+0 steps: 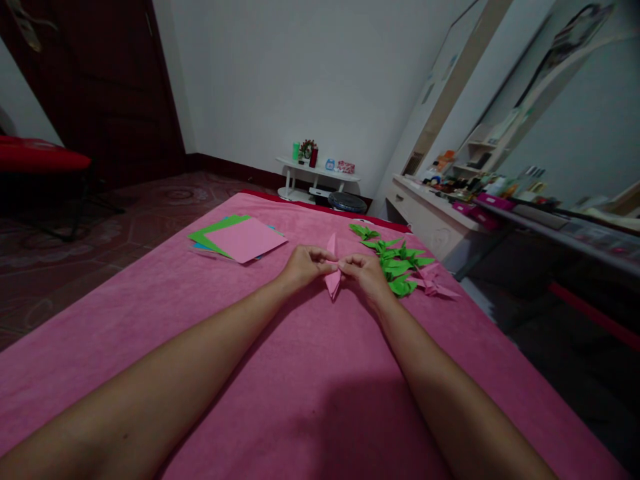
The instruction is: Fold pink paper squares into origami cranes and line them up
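Note:
Between my two hands is a folded pink origami paper (333, 287), a narrow pointed shape with one tip facing away from me and the other toward me. My left hand (305, 265) pinches its left side near the middle. From the right, my right hand (366, 273) pinches the same middle part, the fingertips of both hands almost touching. The fingers hide the centre of the fold. Just right of my right hand lie several green folded paper cranes (395, 260) and some pink folded paper (436, 281).
A stack of square paper sheets (247, 239), pink on top with green and blue under it, lies at the left on the pink cloth (270, 387). Farther off stand a small white shelf (320, 170) and, at right, a cluttered dresser (430, 207). A red chair (40, 157) stands left.

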Tool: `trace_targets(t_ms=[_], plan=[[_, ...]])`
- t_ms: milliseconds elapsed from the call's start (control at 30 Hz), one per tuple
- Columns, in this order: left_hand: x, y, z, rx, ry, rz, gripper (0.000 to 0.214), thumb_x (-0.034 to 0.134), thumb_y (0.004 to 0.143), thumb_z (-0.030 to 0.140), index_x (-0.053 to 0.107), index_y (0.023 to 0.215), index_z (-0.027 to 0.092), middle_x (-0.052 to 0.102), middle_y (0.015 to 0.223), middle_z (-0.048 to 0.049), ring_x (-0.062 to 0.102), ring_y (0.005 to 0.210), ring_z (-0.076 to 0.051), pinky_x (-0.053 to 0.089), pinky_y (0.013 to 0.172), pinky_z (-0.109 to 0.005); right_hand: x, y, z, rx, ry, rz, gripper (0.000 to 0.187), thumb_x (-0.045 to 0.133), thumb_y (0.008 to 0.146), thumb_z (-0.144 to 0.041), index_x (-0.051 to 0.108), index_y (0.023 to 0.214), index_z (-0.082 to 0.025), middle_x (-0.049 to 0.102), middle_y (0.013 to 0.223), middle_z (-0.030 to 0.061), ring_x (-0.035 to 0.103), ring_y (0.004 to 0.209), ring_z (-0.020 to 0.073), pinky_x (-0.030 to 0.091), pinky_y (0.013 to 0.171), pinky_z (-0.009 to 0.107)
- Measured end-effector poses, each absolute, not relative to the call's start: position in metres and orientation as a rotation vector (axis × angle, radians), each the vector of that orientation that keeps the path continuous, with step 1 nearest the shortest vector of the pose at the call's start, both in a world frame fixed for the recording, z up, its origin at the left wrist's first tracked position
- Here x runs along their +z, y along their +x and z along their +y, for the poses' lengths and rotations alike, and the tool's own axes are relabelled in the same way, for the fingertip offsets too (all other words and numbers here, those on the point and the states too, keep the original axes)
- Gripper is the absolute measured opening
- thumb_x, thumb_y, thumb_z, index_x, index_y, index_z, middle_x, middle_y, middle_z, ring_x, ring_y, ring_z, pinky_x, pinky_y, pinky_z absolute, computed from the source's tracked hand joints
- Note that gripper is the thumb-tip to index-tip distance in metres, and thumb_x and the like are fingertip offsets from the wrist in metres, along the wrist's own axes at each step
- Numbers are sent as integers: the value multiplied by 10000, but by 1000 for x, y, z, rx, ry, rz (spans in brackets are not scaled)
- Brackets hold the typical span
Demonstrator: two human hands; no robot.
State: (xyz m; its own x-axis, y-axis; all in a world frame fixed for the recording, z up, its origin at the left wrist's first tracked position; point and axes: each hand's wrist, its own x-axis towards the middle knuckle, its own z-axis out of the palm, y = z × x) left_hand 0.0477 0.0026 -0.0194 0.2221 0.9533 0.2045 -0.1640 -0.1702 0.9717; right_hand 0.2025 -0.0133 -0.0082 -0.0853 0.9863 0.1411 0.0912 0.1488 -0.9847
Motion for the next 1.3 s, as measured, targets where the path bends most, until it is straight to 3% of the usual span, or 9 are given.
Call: trace_targets(t_ms=[200, 500, 833, 1067, 1200, 1300], plan=[[-18, 48, 2, 1251, 1330, 851, 260, 792, 507, 219, 688, 707, 91, 638, 602, -38, 520, 497, -91, 387, 504, -221, -13, 204, -12, 1074, -1127, -1468, 265, 675, 646, -394, 603, 649, -139, 553, 499, -10, 465, 413, 90, 389, 414, 212], [-19, 45, 3, 1193, 1328, 759, 287, 794, 519, 245, 699, 749, 101, 657, 658, -51, 541, 532, -97, 404, 528, -228, -10, 204, -12, 1010, -1063, -1533, 184, 634, 684, -318, 586, 624, -151, 516, 507, -31, 414, 427, 73, 302, 424, 197], [-22, 44, 7, 1235, 1301, 784, 301, 786, 518, 271, 684, 751, 110, 615, 607, -23, 496, 488, -79, 363, 493, -217, -9, 199, -15, 1103, -1070, -1447, 241, 667, 645, -377, 587, 616, -152, 527, 485, -29, 430, 425, 85, 312, 441, 205], [-14, 41, 4, 1289, 1455, 753, 394, 761, 552, 241, 645, 907, 115, 452, 490, 68, 362, 419, -27, 285, 447, -173, -10, 198, -17, 1269, -1033, -1369, 279, 732, 591, -387, 580, 642, -158, 539, 509, -29, 458, 448, 91, 359, 457, 213], [-11, 38, 5, 1264, 1394, 711, 753, 763, 554, 206, 457, 1240, 162, 473, 495, 92, 392, 421, -37, 307, 470, -168, -10, 199, -16, 1284, -1043, -1298, 275, 761, 545, -357, 603, 657, -161, 558, 563, -33, 483, 488, 86, 397, 505, 220], [-9, 33, 6, 1187, 1382, 691, 866, 775, 543, 203, 370, 1307, 162, 502, 517, 86, 426, 437, -45, 319, 483, -171, -8, 196, -17, 1275, -1072, -1285, 265, 762, 533, -343, 597, 617, -153, 565, 566, -22, 492, 503, 91, 398, 511, 222]])
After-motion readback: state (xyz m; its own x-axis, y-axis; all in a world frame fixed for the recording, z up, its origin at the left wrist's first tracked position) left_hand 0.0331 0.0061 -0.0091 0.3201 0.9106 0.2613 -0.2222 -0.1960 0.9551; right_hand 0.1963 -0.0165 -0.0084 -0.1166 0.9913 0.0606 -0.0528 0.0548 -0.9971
